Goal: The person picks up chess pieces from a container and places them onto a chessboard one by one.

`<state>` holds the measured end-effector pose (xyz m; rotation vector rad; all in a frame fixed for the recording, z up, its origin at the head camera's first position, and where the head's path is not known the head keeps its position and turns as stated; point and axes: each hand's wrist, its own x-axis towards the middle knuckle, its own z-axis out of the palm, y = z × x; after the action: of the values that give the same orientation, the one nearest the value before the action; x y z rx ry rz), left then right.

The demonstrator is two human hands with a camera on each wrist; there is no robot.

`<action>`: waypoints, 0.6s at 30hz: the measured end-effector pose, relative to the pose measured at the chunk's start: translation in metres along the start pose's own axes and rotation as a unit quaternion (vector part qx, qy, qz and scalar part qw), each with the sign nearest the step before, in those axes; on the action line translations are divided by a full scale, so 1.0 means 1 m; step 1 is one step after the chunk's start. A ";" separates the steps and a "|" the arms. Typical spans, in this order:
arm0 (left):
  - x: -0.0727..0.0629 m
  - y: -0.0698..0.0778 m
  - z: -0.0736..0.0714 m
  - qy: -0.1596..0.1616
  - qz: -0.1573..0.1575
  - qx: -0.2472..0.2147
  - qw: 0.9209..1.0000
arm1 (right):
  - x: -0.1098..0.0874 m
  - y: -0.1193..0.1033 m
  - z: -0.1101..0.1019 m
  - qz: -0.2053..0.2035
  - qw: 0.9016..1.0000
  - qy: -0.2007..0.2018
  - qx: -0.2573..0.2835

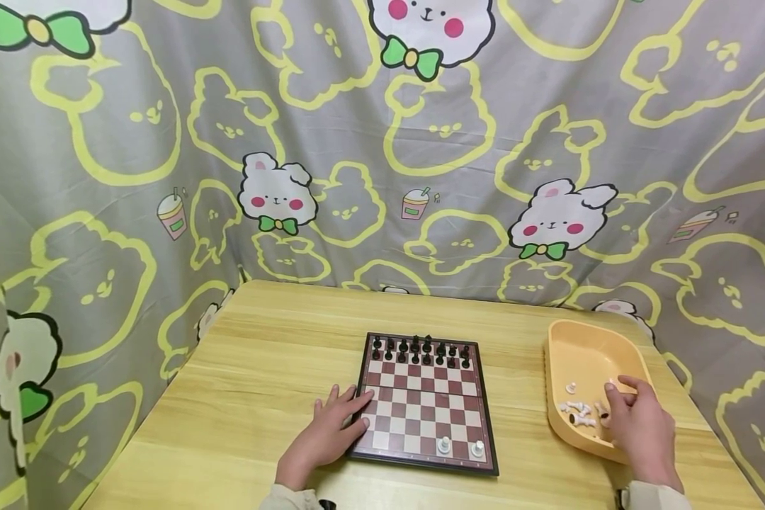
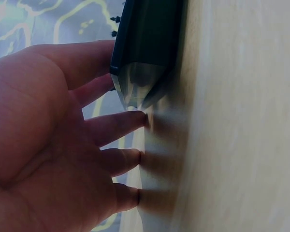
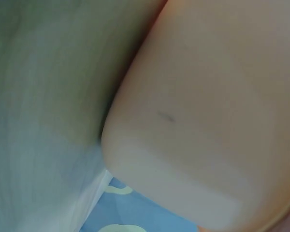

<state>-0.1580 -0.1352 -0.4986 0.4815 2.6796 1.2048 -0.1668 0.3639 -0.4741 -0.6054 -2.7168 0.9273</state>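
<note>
A folding chessboard (image 1: pixel 414 409) lies on the table, with two rows of black chess pieces (image 1: pixel 427 348) along its far side. Two white chess pieces, one a white piece (image 1: pixel 444 445) and another at the corner (image 1: pixel 477 449), stand on the near row. My left hand (image 1: pixel 327 430) rests at the board's left edge, fingers spread; in the left wrist view several fingertips (image 2: pixel 130 157) touch the table beside it. Over the orange tray (image 1: pixel 580 333), my right hand (image 1: pixel 644 425) appears to pinch a small white chess piece (image 1: pixel 611 382), mostly hidden by the fingers.
Several white chess pieces (image 1: pixel 580 419) lie loose in the near part of the tray, one upright (image 1: pixel 570 388). The wooden table (image 1: pixel 280 340) meets a patterned curtain (image 1: pixel 357 142) at the back and sides. The tray's outer wall (image 3: pixel 183 145) fills much of the right wrist view.
</note>
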 end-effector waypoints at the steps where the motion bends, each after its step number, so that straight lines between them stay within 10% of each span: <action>1: 0.000 0.000 0.000 0.001 0.000 0.001 1.000 | -0.001 0.000 0.000 -0.002 1.000 0.007 0.002; 7: 0.000 0.001 0.001 0.001 -0.003 0.000 1.000 | -0.006 -0.007 0.006 -0.041 0.990 0.128 0.045; 12: 0.000 0.001 0.000 -0.001 -0.003 0.000 1.000 | -0.011 -0.013 0.011 -0.130 0.952 0.251 0.115; 18: 0.000 0.001 0.000 -0.001 -0.004 0.001 1.000 | -0.018 -0.027 0.014 -0.168 0.929 0.269 0.193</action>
<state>-0.1578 -0.1345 -0.4984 0.4718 2.6791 1.1996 -0.1629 0.3294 -0.4693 -0.2500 -1.9930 0.9867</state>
